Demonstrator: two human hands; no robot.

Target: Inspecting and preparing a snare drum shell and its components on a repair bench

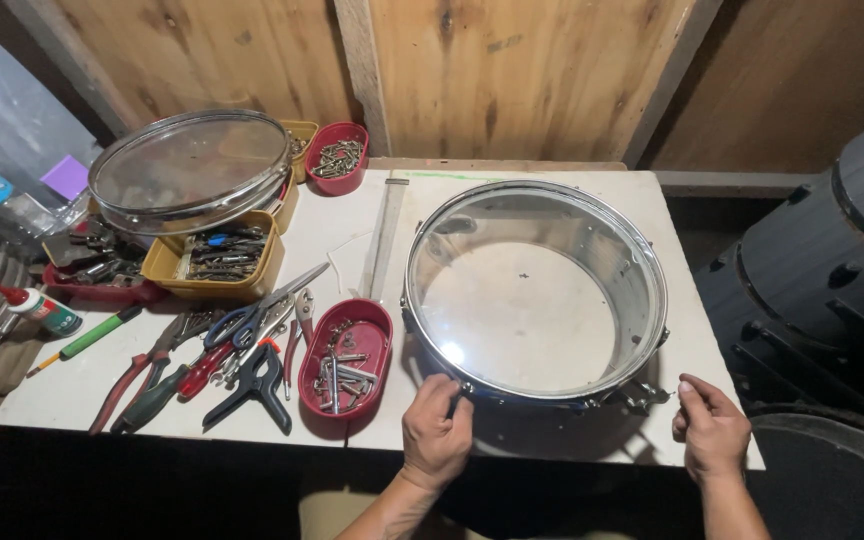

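Observation:
A snare drum with a clear head and a chrome hoop lies flat on the white table. My left hand grips the near left rim of the drum, fingers curled on the hoop. At the drum's near right side, my right hand pinches a small metal part by the strainer hardware. What that part is, I cannot make out.
A red tray of bolts and screws sits left of the drum. Pliers, scissors and a clamp lie further left. A second drum hoop with head rests on yellow trays. Black drum shells stand at the right.

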